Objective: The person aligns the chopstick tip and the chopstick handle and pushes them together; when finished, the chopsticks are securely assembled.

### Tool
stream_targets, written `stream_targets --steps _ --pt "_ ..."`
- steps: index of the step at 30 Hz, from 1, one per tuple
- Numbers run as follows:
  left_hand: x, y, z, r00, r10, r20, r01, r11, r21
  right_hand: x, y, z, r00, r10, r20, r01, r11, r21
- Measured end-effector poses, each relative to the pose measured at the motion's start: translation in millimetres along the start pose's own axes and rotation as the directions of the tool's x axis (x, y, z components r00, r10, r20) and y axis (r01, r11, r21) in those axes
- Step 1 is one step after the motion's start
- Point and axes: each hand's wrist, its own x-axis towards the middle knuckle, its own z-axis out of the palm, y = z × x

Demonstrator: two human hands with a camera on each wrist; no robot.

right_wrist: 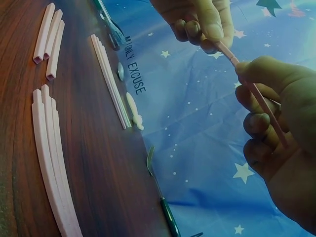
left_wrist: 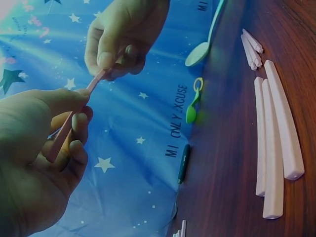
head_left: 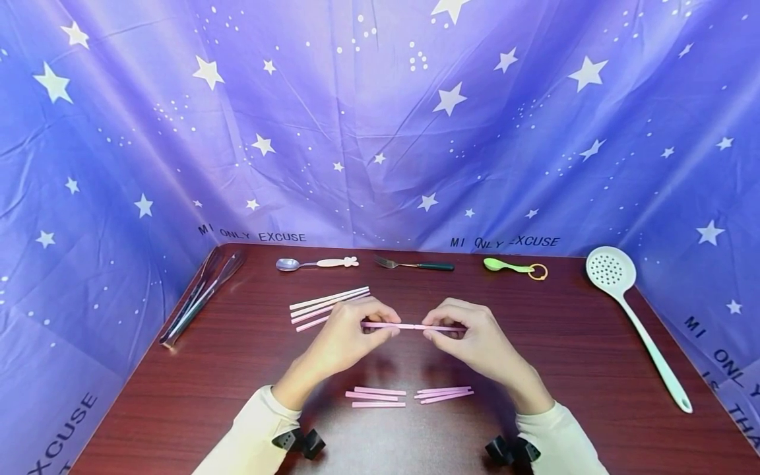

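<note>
My left hand [head_left: 341,333] and right hand [head_left: 477,338] meet above the middle of the table, each pinching one half of a pink chopstick [head_left: 407,326] between thumb and fingers. The halves lie in one line, end to end, with a thin seam visible between the fingertips. In the right wrist view the right-hand half [right_wrist: 266,111] runs back across the curled fingers toward the palm. Below the hands lie three pink chopstick pieces [head_left: 377,398] on the left and three thinner ones [head_left: 444,395] on the right. Several long chopsticks [head_left: 320,307] lie behind the left hand, which partly covers them.
Along the back edge lie a spoon with a white handle [head_left: 332,262], a fork with a dark handle [head_left: 436,266] and a green spoon [head_left: 507,266] with a yellow ring. Metal tongs [head_left: 200,302] lie at the left edge, a pale green skimmer [head_left: 650,340] at the right. Starry curtains [head_left: 380,132] surround the table.
</note>
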Motion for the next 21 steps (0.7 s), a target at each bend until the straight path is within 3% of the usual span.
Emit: stream_targets --steps 7,21 --pt "0.1 0.9 3.1 1.0 -0.009 -0.004 0.009 0.999 -0.034 -0.8 0.5 2.1 1.0 0.008 0.005 -0.008 1.0 -0.001" --pt "-0.9 0.4 5.4 1.0 -0.016 0.01 0.017 0.998 -0.054 -0.3 -0.6 8.6 0.998 -0.057 0.001 0.057 0.998 -0.026"
